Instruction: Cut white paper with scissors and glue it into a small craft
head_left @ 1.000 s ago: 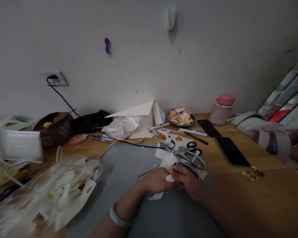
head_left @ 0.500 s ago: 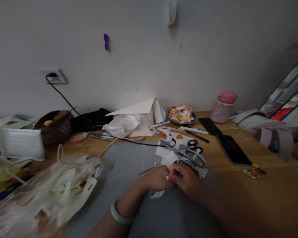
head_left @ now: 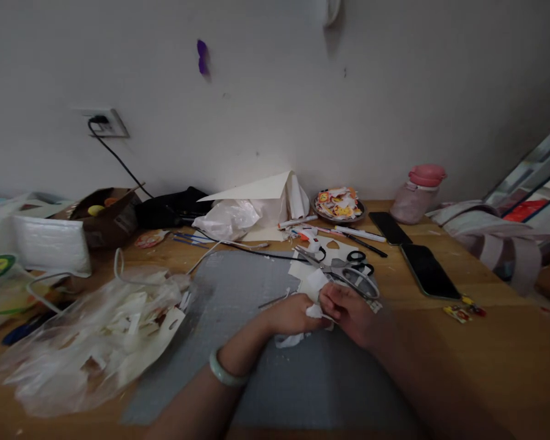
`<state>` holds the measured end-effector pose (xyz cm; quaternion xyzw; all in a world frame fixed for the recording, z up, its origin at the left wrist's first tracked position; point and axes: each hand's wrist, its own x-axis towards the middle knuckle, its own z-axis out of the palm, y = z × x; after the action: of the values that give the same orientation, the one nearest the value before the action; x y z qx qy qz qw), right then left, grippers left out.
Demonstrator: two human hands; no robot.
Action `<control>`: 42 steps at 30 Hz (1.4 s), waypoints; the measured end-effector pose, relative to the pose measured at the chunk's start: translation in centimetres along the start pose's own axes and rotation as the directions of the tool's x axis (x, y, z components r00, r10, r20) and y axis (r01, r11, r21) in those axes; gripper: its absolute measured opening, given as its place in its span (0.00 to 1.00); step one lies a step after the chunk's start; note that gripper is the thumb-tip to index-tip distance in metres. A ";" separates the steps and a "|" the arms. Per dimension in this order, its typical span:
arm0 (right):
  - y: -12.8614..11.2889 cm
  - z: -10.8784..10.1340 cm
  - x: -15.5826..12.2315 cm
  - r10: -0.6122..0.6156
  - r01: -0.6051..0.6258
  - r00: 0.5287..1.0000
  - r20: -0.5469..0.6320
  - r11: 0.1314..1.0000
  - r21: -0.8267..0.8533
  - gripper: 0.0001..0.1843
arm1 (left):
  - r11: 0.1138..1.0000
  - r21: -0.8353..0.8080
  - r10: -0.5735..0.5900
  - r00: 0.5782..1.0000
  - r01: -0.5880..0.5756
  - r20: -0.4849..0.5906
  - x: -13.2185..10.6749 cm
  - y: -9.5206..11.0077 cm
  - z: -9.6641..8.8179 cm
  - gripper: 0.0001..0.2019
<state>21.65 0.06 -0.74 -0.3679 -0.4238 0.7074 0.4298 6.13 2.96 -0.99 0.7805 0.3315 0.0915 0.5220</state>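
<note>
Over the grey cutting mat (head_left: pixel 220 293), my two hands are close together. My left hand (head_left: pixel 291 315), with a pale bangle on its wrist, is closed round a crumpled white tissue-like piece (head_left: pixel 315 311) that sticks out by the thumb. My right hand (head_left: pixel 351 311) sits just beside it, fingers curled together; whatever they pinch is hidden. Beneath the hands lies another soft white scrap (head_left: pixel 289 341). Large scissors with grey handles (head_left: pixel 360 282) lie right behind my right hand, alongside smaller black-handled scissors (head_left: pixel 356 256) and cut pieces of white card (head_left: pixel 302 267).
Clear plastic bag (head_left: pixel 96 354) with paper scraps at left. Cardboard box (head_left: pixel 114 223), black cloth item (head_left: pixel 174 208) and folded white sheet (head_left: pixel 256 188) along the wall. Bowl of printed cut-outs (head_left: pixel 339 205), pens (head_left: pixel 360 234), two phones (head_left: pixel 428 272) and pink-lidded bottle (head_left: pixel 417 195) at right.
My hands, clasped together before, have come slightly apart. More of the white piece now shows at my left hand. The view has tilted down a little.
</note>
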 end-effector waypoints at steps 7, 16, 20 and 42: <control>-0.1 0.2 0.0 -0.194 0.136 0.975 -0.104 0.902 -0.409 0.16 | 1.000 0.026 -0.010 1.000 0.010 -0.020 0.1 -0.2 0.1 0.13; -0.2 0.5 -0.3 -0.271 0.188 0.959 -0.080 0.825 -0.533 0.14 | 0.998 0.028 -0.064 0.998 0.064 0.002 0.3 -0.3 0.1 0.15; -0.5 0.8 -0.4 -0.260 0.175 0.965 -0.044 0.756 -0.631 0.12 | 0.995 0.091 -0.052 0.999 0.051 0.004 0.4 -0.3 0.1 0.14; -0.4 0.2 -0.4 -0.251 0.190 0.968 -0.029 0.801 -0.568 0.11 | 0.998 0.052 -0.043 0.999 0.042 0.006 0.3 -0.3 0.1 0.12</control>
<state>21.76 -0.21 -0.28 -0.4615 -0.6297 0.4772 0.4034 6.24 3.13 -1.29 0.7868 0.3485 0.0691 0.5047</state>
